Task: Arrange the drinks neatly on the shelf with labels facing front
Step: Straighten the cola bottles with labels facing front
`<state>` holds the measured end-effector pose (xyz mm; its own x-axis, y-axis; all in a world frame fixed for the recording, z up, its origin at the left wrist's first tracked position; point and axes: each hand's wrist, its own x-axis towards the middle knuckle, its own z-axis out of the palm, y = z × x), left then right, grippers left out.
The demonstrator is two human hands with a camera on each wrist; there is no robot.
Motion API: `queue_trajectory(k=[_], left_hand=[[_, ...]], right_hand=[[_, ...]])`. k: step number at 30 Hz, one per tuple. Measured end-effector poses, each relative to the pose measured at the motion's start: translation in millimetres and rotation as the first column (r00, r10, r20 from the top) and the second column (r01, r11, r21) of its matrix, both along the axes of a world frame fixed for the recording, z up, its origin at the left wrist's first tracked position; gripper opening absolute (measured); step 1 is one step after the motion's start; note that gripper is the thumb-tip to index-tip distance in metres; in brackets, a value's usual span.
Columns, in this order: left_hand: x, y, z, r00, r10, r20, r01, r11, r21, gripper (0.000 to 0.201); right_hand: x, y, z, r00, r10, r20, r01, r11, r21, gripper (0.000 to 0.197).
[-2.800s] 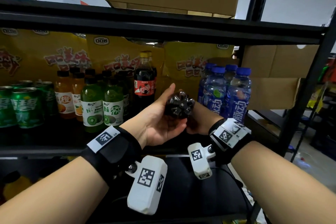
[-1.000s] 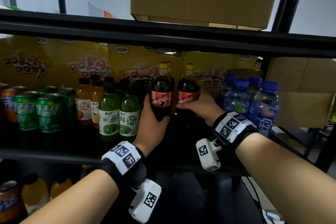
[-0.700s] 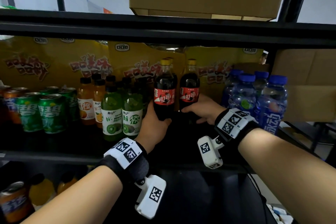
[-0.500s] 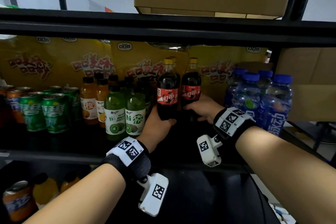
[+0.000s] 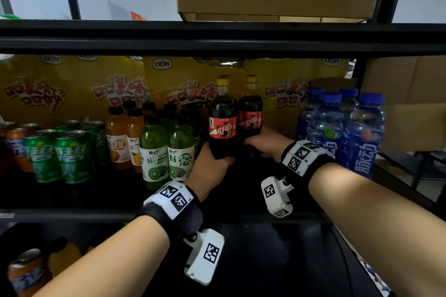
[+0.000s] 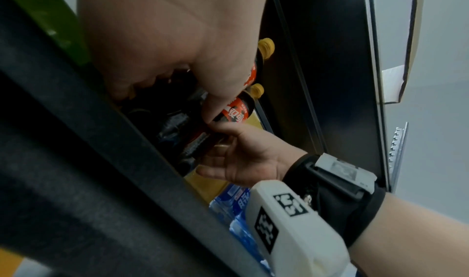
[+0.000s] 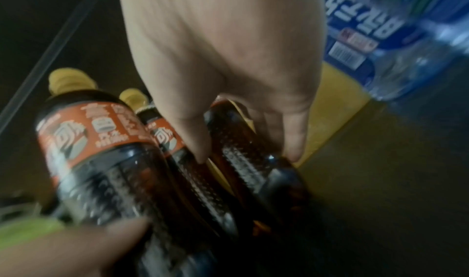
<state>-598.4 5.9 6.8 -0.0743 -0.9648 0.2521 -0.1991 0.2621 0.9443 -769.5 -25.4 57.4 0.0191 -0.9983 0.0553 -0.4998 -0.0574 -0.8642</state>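
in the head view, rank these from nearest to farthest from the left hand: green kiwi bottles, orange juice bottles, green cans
1. green kiwi bottles, just left of the left hand
2. orange juice bottles, further left, behind
3. green cans, far left

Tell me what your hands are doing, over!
Left hand grips front cola bottle. Right hand grips second cola bottle. Labels face front. Nothing blocking.

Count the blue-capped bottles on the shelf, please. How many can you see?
4. All stand grouped at the right end of the shelf: two in front, two behind them. More may be hidden behind.
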Motion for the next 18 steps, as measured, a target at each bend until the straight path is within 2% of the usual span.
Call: queue_trajectory(k=[3,5,7,9,10,13,15,18], left_hand=[[2,6,1,0.999,-0.041,0.002,0.041,0.997,0.058,0.064],[5,10,2,0.999,-0.051,0.003,0.051,0.997,0.065,0.06],[10,17,0,0.998,-0.039,0.044,0.037,0.998,0.057,0.056],[15,23,-6,0.992,-0.036,0.12,0.031,0.999,0.039,0.055],[17,26,-8,0.987,-0.04,0.155,0.035,0.999,0.038,0.054],[24,38,-12,0.964,-0.044,0.261,0.037,0.999,0.032,0.055],[28,46,-14,0.926,-0.022,0.376,0.036,0.999,-0.031,0.061],[28,58,-17,0.818,0.015,0.575,0.099,0.981,-0.166,0.057]], right_hand=[[-5,13,2,0.994,0.055,-0.096,-0.053,0.998,0.021,0.031],[-8,26,5,0.987,0.023,-0.156,-0.023,1.0,0.001,0.023],[-11,37,2,0.966,-0.046,-0.254,0.038,0.999,-0.034,0.027],[-14,48,-4,0.91,-0.121,-0.397,0.097,0.992,-0.08,0.056],[-15,56,-8,0.868,-0.154,-0.471,0.112,0.987,-0.116,0.063],[-17,82,-19,0.767,-0.205,-0.608,0.072,0.969,-0.236,0.056],[-19,99,-26,0.724,-0.228,-0.651,0.068,0.963,-0.261,0.054],[-26,121,-35,0.688,-0.267,-0.675,0.101,0.956,-0.275,0.051]])
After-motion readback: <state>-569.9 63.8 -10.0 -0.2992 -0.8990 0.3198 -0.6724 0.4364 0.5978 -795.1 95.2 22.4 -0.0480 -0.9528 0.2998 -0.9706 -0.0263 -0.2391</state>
